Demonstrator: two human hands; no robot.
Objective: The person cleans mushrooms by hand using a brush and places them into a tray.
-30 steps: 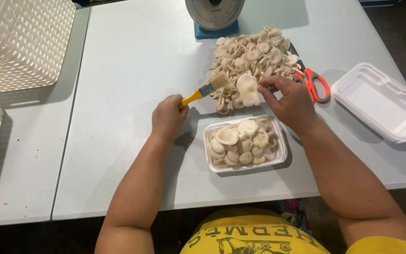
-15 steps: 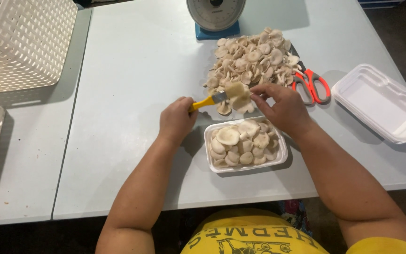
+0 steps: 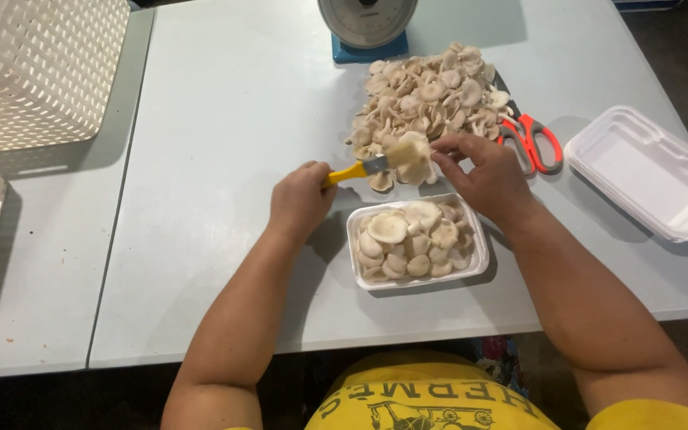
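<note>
Head view: the left hand (image 3: pixel 300 199) has its grip closed on a yellow-handled brush (image 3: pixel 357 168), bristles against a single mushroom (image 3: pixel 410 151). The right hand (image 3: pixel 487 179) pinches that mushroom over the near edge of the mushroom pile (image 3: pixel 428 95).

At 6 o'clock of the mushroom sits a filled foam tray (image 3: pixel 417 244); the scissors (image 3: pixel 529 137) lie at 3 o'clock.

Bare pale worktop (image 3: pixel 224 119) lies open at 9 o'clock. Baskets (image 3: pixel 37 68) stand at the far left and an empty foam tray (image 3: pixel 650 171) at the right edge.
</note>
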